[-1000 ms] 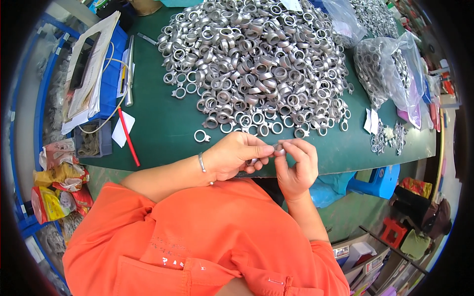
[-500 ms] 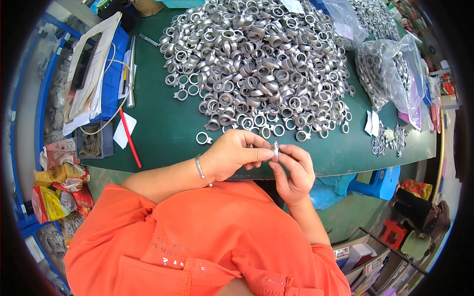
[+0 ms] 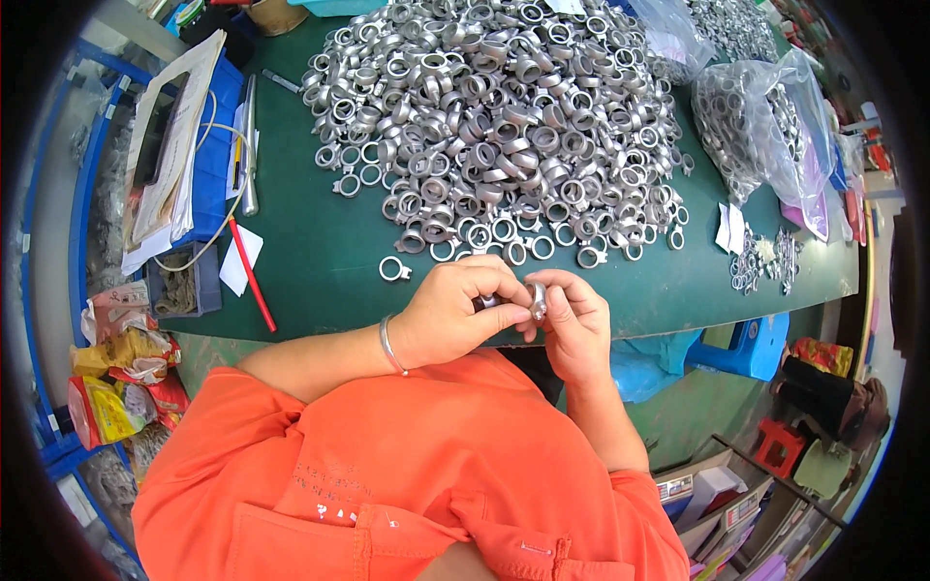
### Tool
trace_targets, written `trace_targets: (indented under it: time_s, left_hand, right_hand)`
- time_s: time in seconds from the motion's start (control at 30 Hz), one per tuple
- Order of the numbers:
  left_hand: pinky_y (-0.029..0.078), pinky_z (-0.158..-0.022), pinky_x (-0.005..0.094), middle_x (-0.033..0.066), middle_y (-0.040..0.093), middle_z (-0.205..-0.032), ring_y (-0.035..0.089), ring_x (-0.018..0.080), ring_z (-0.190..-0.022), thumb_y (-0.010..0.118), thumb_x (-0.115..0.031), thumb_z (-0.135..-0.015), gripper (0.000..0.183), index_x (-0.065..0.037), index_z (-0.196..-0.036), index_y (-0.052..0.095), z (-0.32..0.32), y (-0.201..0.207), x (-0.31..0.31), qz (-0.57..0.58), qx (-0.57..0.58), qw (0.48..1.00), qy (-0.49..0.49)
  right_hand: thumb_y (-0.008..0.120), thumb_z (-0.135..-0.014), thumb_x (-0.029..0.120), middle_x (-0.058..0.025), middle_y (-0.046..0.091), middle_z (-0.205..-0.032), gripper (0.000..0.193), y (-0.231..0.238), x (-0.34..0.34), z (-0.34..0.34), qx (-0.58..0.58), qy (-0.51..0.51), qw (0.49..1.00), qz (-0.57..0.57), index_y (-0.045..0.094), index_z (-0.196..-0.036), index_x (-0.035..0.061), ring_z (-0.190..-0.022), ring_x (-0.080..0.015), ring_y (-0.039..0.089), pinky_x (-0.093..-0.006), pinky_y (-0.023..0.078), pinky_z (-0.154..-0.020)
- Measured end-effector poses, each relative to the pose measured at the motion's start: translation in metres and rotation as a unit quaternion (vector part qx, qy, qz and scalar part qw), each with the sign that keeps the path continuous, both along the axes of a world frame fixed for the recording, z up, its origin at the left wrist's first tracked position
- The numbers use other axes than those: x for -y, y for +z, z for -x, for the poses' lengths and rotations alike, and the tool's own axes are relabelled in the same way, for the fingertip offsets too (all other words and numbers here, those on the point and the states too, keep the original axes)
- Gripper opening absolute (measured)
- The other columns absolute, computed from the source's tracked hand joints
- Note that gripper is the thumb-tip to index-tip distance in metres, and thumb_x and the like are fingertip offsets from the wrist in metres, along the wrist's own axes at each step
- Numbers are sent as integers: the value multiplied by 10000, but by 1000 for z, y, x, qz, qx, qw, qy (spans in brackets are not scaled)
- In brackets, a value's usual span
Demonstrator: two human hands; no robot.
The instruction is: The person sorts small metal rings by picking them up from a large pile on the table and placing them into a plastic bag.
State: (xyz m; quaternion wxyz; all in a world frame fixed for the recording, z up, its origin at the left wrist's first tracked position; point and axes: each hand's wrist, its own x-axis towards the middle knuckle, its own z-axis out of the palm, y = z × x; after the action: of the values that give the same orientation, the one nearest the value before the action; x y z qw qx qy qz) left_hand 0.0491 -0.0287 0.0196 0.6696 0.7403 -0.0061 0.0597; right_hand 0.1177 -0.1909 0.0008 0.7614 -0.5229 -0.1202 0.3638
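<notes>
Just in front of my body, at the near edge of the green table (image 3: 320, 281), my two hands meet over one small silver metal ring (image 3: 538, 301). My right hand (image 3: 579, 329) pinches this ring between thumb and fingers. My left hand (image 3: 455, 308) is closed, its thumb tip reaching to the ring's left side. Something small and dark (image 3: 488, 302) shows within the left fingers; most of it is hidden. Beyond both hands spreads a large heap of similar metal rings (image 3: 513, 126), each with a small lug. One loose ring (image 3: 392, 268) lies apart, near my left hand.
Clear bags of rings (image 3: 746, 126) stand at the right, near small metal parts (image 3: 765, 261) and a white paper slip (image 3: 729, 229). On the left are a blue bin (image 3: 213, 145) with papers, a grey box (image 3: 189, 286) and a red pen (image 3: 254, 281). A blue stool (image 3: 741, 353) stands below.
The ring between my hands has turned, showing more of its rounded side. My right fingers have closed in around it, and the view has shifted slightly.
</notes>
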Motion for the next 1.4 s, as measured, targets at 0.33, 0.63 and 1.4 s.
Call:
trace_targets:
  time_s: [0.33, 0.63, 1.4]
  left_hand:
    - [406, -561, 214, 39, 586, -744, 521, 89, -639, 683, -45, -750, 69, -3, -793, 648, 4, 3, 3, 6, -28, 999, 22]
    - [448, -453, 205, 39, 583, -781, 567, 101, -634, 463, -221, -930, 204, -36, -968, 540, 0, -8, -8, 409, -330, 851, -1]
    - [431, -631, 228, 38, 577, -804, 546, 112, -712, 649, -46, -783, 67, -10, -837, 631, 2, -2, -4, 21, 6, 999, 38]
  right_hand:
    - [469, -933, 223, -84, 605, -769, 292, -10, 1, 3, -180, 26, 982, -58, 561, -985, -50, -552, -137, 577, -225, 460, -457]
    - [643, -706, -94, -147, 601, -998, 206, 4, -3, 1, 370, -12, 929, 17, 612, -891, -9, -900, -242, 593, -328, 485, -794]
    - [544, -867, 16, -73, 590, -839, 90, -3, -3, -1, 122, -14, 992, 30, 538, -954, -6, -739, -123, 548, -252, 457, -664]
